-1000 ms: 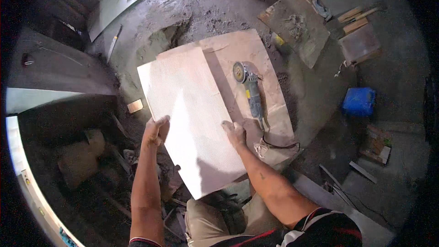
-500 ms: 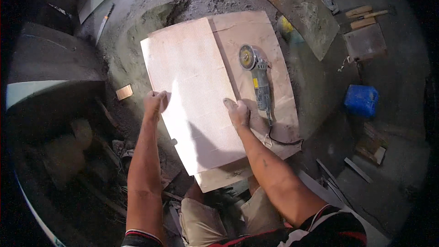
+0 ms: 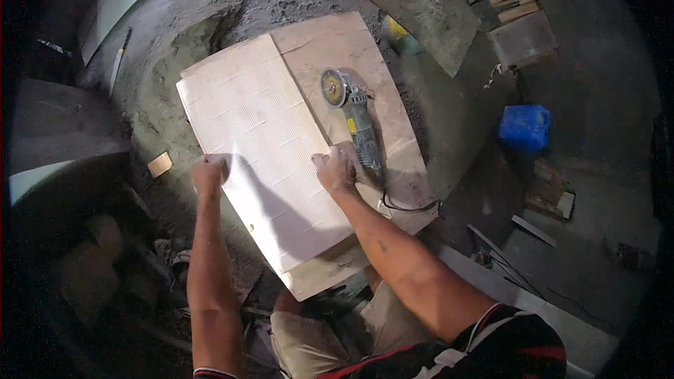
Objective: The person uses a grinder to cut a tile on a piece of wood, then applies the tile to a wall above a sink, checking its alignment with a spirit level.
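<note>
A large pale panel with fine ribs [image 3: 260, 133] lies over a wider flat brownish board [image 3: 393, 109], its ribbed face up. My left hand [image 3: 210, 170] is closed at the panel's left edge. On the opposite edge my right hand [image 3: 337, 170] is closed too, thumb on top; the fingers under the edge are hidden. To the right of the panel an angle grinder [image 3: 359, 126] rests on the board, its disc toward the far side. The grinder's dark cord trails past my right wrist. A shadow falls across the panel between my hands.
Rough grey ground surrounds the board. A small tan piece [image 3: 160, 165] lies at left, a handsaw-like tool [image 3: 118, 63] farther off. At right are a blue jerrycan [image 3: 524, 128], a stained sheet [image 3: 428, 10], a grey slab [image 3: 523, 41] and wooden pieces [image 3: 516, 3].
The view has swung, so the board, panel and grinder appear farther left and slightly turned. Both hands stay at the panel's edges. The shadow on the panel has spread.
</note>
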A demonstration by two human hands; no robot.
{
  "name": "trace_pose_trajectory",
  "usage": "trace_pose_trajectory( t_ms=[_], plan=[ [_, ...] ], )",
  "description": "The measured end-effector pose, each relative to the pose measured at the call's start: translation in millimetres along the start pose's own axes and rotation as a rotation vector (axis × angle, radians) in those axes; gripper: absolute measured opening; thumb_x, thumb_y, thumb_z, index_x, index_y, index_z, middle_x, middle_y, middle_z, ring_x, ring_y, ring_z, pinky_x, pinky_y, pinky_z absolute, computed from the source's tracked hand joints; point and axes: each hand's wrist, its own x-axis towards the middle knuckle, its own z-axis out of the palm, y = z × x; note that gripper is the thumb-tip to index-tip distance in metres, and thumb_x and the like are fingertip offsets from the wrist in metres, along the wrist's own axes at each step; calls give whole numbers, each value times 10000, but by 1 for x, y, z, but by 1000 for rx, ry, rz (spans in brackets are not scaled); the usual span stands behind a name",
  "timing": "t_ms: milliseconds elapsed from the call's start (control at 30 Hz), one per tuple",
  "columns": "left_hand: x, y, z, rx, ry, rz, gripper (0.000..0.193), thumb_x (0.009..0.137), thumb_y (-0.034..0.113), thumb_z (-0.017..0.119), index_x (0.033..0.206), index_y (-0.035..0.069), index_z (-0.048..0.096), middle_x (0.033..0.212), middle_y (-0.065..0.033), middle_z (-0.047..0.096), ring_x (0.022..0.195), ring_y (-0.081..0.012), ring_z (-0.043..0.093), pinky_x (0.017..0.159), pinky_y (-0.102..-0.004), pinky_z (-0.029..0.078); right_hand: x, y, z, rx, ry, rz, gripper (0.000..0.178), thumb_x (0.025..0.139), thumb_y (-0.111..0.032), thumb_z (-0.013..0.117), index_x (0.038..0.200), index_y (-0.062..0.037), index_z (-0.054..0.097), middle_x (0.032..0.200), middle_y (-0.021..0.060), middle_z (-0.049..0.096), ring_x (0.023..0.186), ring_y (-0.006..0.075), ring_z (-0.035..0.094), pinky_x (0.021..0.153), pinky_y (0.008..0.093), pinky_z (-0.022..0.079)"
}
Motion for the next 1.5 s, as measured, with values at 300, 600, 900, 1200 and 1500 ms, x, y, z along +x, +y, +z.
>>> trace_pose_trajectory(
  t_ms=[300, 600, 900, 1200, 1500],
  plan=[
    [-19, 30, 23, 392, 111, 6, 365, 777, 309, 745, 1039, 58, 783, 978, -233, 753, 929, -408, 738, 843, -499, 577, 13, -12, -39, -290, -196, -30, 584, 909, -444, 661, 1114, 102, 681, 1119, 307, 688, 1168, 406, 609, 997, 486, 492],
    [-3, 10, 17, 489, 133, -32, 409, 768, 301, 723, 1058, 15, 768, 995, -246, 750, 944, -427, 736, 856, -487, 576, 12, -25, -32, -409, -183, 17, 571, 936, -378, 715, 1314, 29, 580, 1300, 288, 634, 1202, 418, 649, 974, 516, 548],
    [-9, -33, 15, -23, 180, -56, 604, 804, 265, 774, 1301, -44, 624, 1182, -248, 696, 1035, -368, 702, 932, -429, 541, -6, -36, -69, -50, -234, -59, 384, 933, -311, 691, 1180, -19, 654, 1151, 262, 693, 1095, 344, 679, 927, 447, 541],
    [-115, -7, 15, -101, 201, -120, 820, 952, 379, 720, 1544, -59, 360, 1561, -303, 395, 1389, -412, 478, 1109, -494, 449, 45, 169, -120, 464, 338, 103, 322, 854, -304, 777, 980, -22, 683, 877, 118, 687, 806, 224, 671, 709, 382, 528],
    [-317, -76, -15, 99, -178, -206, 580, 961, 209, 661, 1401, -101, 444, 1121, -141, 580, 925, -250, 604, 809, -416, 539, 25, 93, -109, 214, -46, -16, 1086, 765, -535, 812, 1562, 11, 317, 1470, 354, 438, 1347, 491, 457, 1133, 584, 355]
  ],
)
